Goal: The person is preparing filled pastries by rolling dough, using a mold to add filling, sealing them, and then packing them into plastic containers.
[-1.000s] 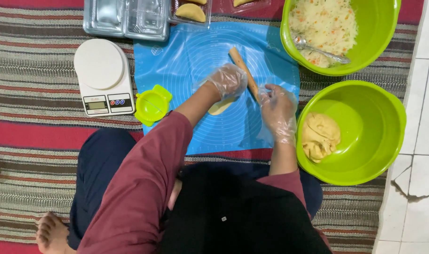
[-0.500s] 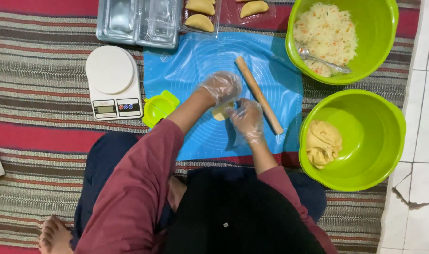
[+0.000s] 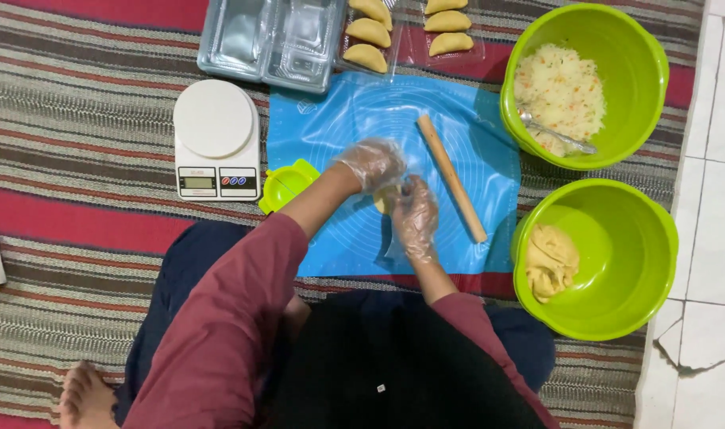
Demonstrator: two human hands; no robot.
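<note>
Glossy plastic bowls (image 3: 617, 143), smooth blue mat (image 3: 489, 151), matt wooden rolling pin (image 3: 451, 176) — thin clear plastic gloves (image 3: 374, 163), coarse woven rug (image 3: 84, 119).

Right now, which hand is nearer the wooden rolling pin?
Right. The right hand sits just beside the rolling pin, on its inner side but apart from it. The left hand is further off across the blue mat, past the dough piece both hands work on.

Right hand (image 3: 415, 213) left the rolling pin (image 3: 451, 176) — now joins left hand (image 3: 372, 164) on the dough (image 3: 383, 200).
</note>
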